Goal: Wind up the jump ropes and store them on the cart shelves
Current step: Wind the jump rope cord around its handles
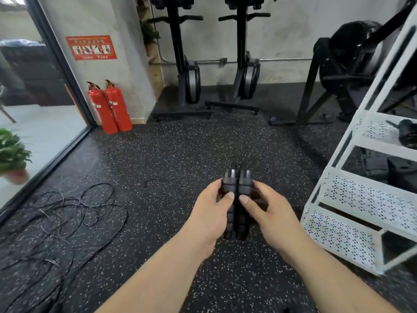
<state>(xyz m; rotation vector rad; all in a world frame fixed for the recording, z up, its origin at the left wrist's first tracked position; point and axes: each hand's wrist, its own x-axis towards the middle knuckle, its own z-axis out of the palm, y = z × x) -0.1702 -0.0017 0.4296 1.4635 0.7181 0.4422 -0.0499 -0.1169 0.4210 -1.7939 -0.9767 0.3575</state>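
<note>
Two black jump rope handles [236,188] are held side by side, upright, at the middle of the view. My left hand [212,213] grips the left handle, thumb on its front. My right hand [268,213] grips the right handle the same way. A thin black cord [162,190] loops on the floor just left of my hands. A tangle of thin black jump ropes [67,213] lies spread on the floor at the lower left. The white perforated cart [361,199] stands at the right, with dark items [406,132] on its shelves.
Two red fire extinguishers [110,107] stand by the wall at the left, beside a glass partition [33,109] and a potted plant [13,154]. Black exercise machines [189,82] line the back wall. The floor is speckled black rubber [180,143].
</note>
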